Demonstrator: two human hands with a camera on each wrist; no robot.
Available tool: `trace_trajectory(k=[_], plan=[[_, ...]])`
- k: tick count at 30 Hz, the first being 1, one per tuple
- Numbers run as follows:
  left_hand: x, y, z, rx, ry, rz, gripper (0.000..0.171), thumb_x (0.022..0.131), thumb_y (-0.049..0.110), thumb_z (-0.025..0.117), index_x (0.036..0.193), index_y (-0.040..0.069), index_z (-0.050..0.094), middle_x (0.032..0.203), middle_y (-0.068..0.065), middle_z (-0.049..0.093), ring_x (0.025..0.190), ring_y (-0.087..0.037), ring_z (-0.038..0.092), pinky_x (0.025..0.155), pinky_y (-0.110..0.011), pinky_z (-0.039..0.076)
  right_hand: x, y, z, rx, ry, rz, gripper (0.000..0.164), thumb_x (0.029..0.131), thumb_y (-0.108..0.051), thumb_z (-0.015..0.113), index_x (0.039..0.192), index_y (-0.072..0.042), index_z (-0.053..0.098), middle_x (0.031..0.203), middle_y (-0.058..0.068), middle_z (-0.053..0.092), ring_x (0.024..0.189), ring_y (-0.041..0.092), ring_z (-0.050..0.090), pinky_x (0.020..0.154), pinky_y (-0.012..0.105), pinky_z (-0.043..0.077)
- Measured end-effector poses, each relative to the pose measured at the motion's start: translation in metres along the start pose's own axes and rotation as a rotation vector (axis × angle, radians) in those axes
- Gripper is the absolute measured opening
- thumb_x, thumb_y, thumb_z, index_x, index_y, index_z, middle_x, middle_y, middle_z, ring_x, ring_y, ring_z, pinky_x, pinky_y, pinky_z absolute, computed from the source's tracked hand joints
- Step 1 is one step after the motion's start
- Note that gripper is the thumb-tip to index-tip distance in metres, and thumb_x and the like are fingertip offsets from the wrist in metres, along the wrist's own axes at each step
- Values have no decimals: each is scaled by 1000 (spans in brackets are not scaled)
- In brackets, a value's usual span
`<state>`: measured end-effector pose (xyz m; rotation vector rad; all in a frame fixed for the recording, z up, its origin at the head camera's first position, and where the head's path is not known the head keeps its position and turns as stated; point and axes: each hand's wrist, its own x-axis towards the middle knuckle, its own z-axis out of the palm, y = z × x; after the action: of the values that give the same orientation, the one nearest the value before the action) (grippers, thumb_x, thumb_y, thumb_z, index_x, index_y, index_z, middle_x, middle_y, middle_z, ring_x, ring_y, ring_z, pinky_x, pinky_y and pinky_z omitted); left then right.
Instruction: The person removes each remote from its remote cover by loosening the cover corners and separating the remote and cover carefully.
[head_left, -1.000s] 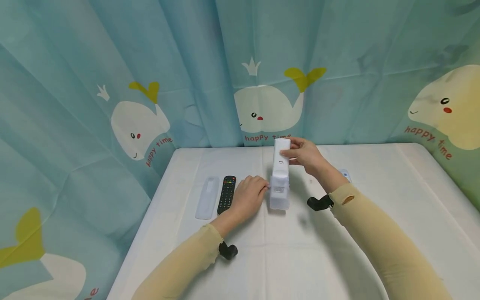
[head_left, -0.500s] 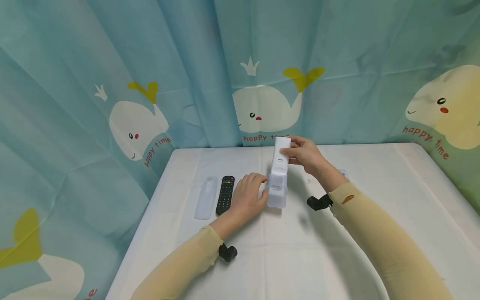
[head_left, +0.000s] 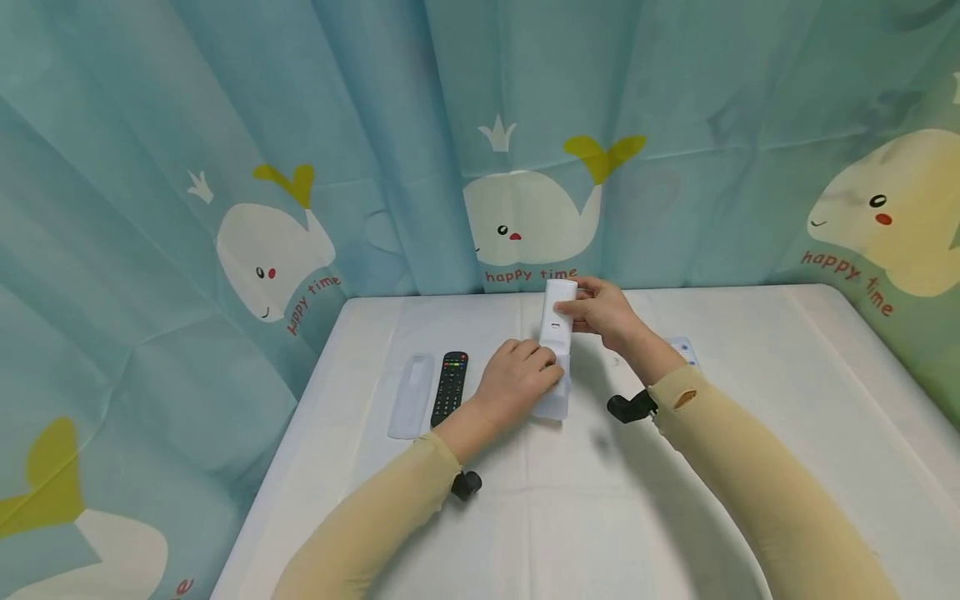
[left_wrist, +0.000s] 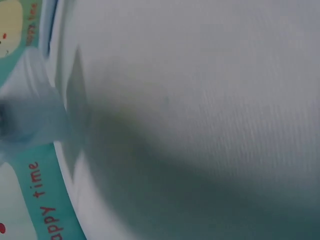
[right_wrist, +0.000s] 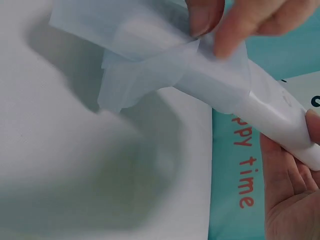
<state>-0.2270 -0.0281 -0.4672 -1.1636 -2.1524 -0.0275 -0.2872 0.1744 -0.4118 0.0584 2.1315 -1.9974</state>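
A long white remote control [head_left: 558, 312] stands steeply tilted over the table, its lower part inside a clear, soft remote cover [head_left: 552, 407]. My right hand [head_left: 606, 315] grips the upper end of the remote between thumb and fingers, as the right wrist view also shows. With its fingers bent over the cover's open end, my left hand [head_left: 517, 375] pinches the film; in the right wrist view its fingertips [right_wrist: 200, 22] press on the cover [right_wrist: 145, 65], which has a loose flap folded back. The left wrist view catches only a blurred, translucent part of the cover [left_wrist: 35, 110].
Left of my left hand, a black remote control [head_left: 451, 383] lies on the white tablecloth [head_left: 585, 517] beside a flat clear cover [head_left: 412, 396]. Behind my right wrist shows part of a light item with blue marks [head_left: 684, 348]. A whale-print curtain [head_left: 420, 125] hangs behind the table.
My left hand loosened from the cover's left edge, then moved right and over it and now pinches it. The right hand keeps its grip, with the remote shifted slightly left.
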Motion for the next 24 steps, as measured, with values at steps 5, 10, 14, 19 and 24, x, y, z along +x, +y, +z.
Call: trace_trajectory(k=[5, 10, 14, 19, 24], plan=[[-1, -1, 6, 80, 10, 77, 10, 95, 11, 67, 101, 19, 69, 104, 4, 65, 96, -15, 60, 80, -29, 48, 2, 2, 1, 4, 21, 22, 70, 97, -7, 71, 157, -4, 35, 137, 21, 54, 87, 15, 70, 78, 31, 60], [0, 5, 3, 44, -142, 102, 19, 93, 11, 71, 109, 17, 66, 110, 3, 62, 102, -16, 57, 83, -28, 48, 1, 2, 0, -33, 27, 25, 73, 96, -8, 71, 159, -4, 33, 141, 21, 52, 96, 19, 68, 80, 31, 59], [1, 8, -2, 7, -259, 75, 18, 96, 15, 70, 113, 19, 64, 115, 4, 60, 105, -14, 56, 85, -27, 46, 1, 2, -2, -36, 37, 26, 74, 97, -9, 71, 159, -4, 32, 144, 21, 50, 99, 22, 66, 80, 32, 59], [-3, 9, -9, -266, -287, -217, 12, 102, 20, 66, 113, 16, 65, 114, 3, 63, 104, -16, 57, 88, -29, 48, 1, -2, -4, 10, 16, -3, 73, 98, -8, 69, 160, -4, 30, 147, 22, 48, 97, 18, 68, 82, 33, 59], [-12, 9, -17, -742, -265, -755, 25, 97, 19, 69, 116, 9, 57, 114, -4, 58, 102, -18, 57, 87, -31, 51, -1, -8, -11, 49, 25, -28, 71, 98, -6, 68, 159, -4, 32, 144, 20, 50, 94, 16, 68, 82, 31, 59]])
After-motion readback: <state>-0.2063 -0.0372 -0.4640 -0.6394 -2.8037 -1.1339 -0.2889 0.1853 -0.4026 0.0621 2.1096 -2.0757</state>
